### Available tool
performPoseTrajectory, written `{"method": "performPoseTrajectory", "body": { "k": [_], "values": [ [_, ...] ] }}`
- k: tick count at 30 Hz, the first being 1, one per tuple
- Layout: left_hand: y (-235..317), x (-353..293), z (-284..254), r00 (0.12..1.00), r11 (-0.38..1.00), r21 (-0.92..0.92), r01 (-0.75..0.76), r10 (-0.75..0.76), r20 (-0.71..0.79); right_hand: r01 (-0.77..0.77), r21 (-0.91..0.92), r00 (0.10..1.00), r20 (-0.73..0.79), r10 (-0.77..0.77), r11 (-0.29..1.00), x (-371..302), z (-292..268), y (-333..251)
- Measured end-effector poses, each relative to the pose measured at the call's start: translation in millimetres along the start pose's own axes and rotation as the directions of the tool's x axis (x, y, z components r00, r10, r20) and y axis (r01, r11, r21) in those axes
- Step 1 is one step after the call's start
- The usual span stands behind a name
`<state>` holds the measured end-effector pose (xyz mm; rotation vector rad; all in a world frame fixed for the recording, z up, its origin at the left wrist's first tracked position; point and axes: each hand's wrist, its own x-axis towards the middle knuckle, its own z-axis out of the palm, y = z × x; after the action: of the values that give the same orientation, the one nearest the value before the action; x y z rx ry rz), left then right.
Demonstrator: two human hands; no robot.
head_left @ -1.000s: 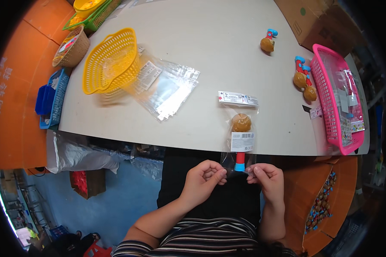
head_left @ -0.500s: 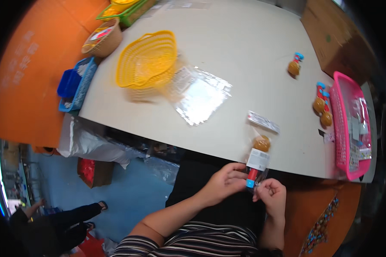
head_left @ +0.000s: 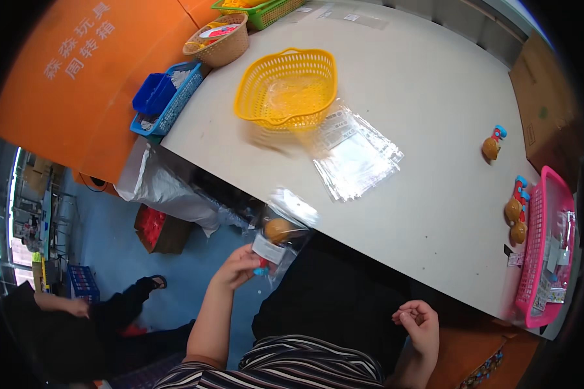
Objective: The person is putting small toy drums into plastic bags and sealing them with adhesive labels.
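Note:
My left hand (head_left: 235, 267) is closed on the lower end of a clear-bagged toy. The bagged toy (head_left: 278, 231) has a brown ball, a red and blue handle and a white label around it; it is held off the table's front edge, over the floor. My right hand (head_left: 420, 327) is by my lap, below the table edge, with its fingers loosely curled and nothing seen in them. Loose toys of the same kind lie at the table's right: one toy (head_left: 491, 148) farther back and two toys (head_left: 514, 211) beside a pink basket (head_left: 536, 259) with packets in it.
A yellow basket (head_left: 250, 97) stands on the table beside a stack of clear bags (head_left: 357, 159). At the left are a tan basket (head_left: 230, 48), a blue basket (head_left: 175, 107) and an orange bin (head_left: 78, 104). A cardboard box (head_left: 545, 97) stands back right. Another person (head_left: 52, 330) is lower left.
My left hand has carried the bagged toy leftward, off the table edge. My right hand has let go of its lower end and dropped towards my lap. The whole view has turned left.

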<state>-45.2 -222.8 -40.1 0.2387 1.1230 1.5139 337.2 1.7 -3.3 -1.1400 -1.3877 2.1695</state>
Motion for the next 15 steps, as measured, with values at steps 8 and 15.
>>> {"method": "performPoseTrajectory", "body": {
  "k": [8, 15],
  "values": [
    [-122, 111, -148, 0.917, 0.977, -0.175, -0.124, 0.045, -0.396, 0.034, -0.060, 0.997, 0.068, -0.030, 0.998, 4, 4, -30],
    [-140, 115, -36, 0.582, 0.971, 0.214, -0.106, 0.235, -0.779, 0.039, -0.044, 0.992, -0.119, -0.044, 0.998, -9, -10, -11]
  ]
}}
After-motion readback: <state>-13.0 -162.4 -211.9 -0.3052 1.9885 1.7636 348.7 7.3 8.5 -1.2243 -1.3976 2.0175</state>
